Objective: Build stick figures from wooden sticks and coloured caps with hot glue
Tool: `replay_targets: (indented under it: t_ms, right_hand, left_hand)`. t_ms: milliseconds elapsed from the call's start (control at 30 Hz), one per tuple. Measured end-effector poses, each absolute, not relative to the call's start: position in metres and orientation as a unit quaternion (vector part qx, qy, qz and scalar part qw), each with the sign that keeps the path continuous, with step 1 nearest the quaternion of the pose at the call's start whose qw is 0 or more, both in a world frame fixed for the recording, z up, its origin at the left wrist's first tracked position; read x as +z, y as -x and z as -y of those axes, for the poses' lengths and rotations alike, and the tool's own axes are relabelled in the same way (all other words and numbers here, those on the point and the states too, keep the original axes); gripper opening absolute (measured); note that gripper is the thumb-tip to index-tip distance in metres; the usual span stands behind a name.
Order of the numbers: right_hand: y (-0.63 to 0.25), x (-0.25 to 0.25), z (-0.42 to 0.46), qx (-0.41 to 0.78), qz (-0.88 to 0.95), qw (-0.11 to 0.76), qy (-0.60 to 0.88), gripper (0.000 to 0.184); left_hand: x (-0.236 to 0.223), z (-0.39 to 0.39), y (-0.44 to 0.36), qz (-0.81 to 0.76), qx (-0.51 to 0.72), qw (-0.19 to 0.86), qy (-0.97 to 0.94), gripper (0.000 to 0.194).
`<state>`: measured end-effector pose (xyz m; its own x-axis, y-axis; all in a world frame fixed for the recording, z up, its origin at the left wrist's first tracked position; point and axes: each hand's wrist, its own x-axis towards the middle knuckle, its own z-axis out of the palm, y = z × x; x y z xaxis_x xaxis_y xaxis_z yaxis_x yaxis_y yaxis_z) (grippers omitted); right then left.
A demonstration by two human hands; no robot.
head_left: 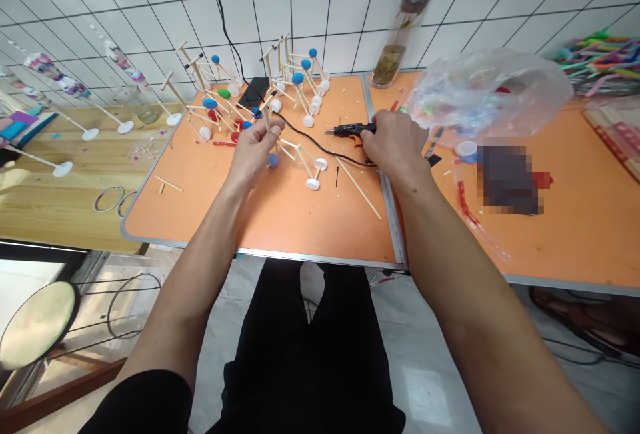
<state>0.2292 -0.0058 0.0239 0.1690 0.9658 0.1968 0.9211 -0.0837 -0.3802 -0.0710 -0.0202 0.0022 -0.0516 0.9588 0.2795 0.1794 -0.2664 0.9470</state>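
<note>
My left hand (251, 154) pinches the upright stick of a small wheeled model (299, 149) made of thin wooden sticks. White wheels (313, 184) at its right end rest on the orange table, and part of the frame is hidden behind my fingers. My right hand (397, 144) is wrapped round a black glue gun (347, 130) with an orange trigger, its nozzle pointing left toward the model. Beyond my left hand stand several similar stick models (300, 95) with blue, green, red and white caps as wheels.
A black cord (320, 147) crosses the table behind the model. A loose stick (360, 189) lies nearer me. At the back right stand a glass bottle (391, 61) and a clear plastic bag (540, 97). A phone-like black slab (255, 92) lies by the wall.
</note>
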Motion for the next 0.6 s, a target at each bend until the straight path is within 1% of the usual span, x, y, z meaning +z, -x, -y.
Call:
replay_targets:
  t_ms: [67,100,167,267,400,500,600]
  right_hand:
    - [-0.223,0.030,0.011,0.069,0.683,0.278,0.672,0.027]
    - [-0.219,0.033,0.014,0.093,0.712,0.296,0.630,0.029]
    - [-0.212,0.036,0.018,0.166,0.762,0.303,0.548,0.027]
    - [-0.204,0.035,0.020,0.240,0.807,0.273,0.465,0.028]
    - [-0.196,0.028,0.021,0.238,0.831,0.241,0.442,0.034]
    - [-0.189,0.023,0.021,0.223,0.839,0.246,0.432,0.031]
    - [-0.183,0.019,0.021,0.209,0.847,0.251,0.420,0.025]
  left_hand:
    - [0.003,0.021,0.070,-0.484,0.539,0.363,-0.586,0.033]
    - [0.004,0.022,0.070,-0.486,0.540,0.362,-0.585,0.033]
    - [0.005,0.023,0.069,-0.491,0.539,0.358,-0.583,0.032]
    - [0.007,0.025,0.068,-0.496,0.539,0.353,-0.583,0.032]
    - [0.007,0.025,0.068,-0.499,0.534,0.349,-0.587,0.032]
    - [0.006,0.025,0.068,-0.499,0.533,0.347,-0.588,0.033]
    - [0.005,0.024,0.069,-0.499,0.533,0.352,-0.585,0.033]
